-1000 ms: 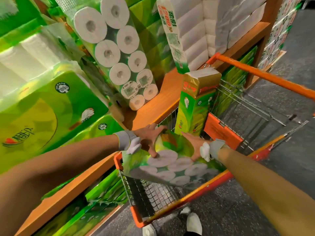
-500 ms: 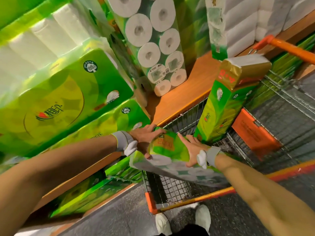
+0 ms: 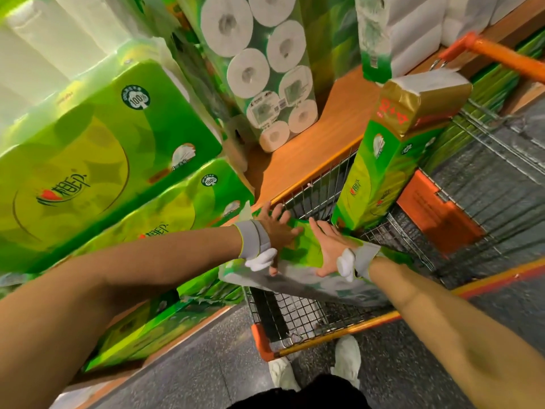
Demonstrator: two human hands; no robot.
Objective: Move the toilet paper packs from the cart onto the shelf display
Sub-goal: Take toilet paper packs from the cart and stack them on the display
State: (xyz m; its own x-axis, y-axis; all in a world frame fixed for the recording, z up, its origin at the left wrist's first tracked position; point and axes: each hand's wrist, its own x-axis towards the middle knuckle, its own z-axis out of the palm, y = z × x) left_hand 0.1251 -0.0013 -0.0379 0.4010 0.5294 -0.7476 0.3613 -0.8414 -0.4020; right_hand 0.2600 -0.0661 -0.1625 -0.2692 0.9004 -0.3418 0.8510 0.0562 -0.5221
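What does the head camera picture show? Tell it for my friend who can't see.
The left hand and right hand hold a green toilet paper pack over an orange cart, beside a wooden shelf stacked with more packs. A taller green pack stands in the cart.

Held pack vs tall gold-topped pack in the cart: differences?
Pose: the green clear-wrapped toilet roll pack lies tilted over the orange wire cart's near end; the tall green pack with gold top stands on end inside it.
Contact: left hand and right hand hold the roll pack; no hand touches the tall pack.
Look: roll ends show through the first; the second is opaque.
Both are mostly green.
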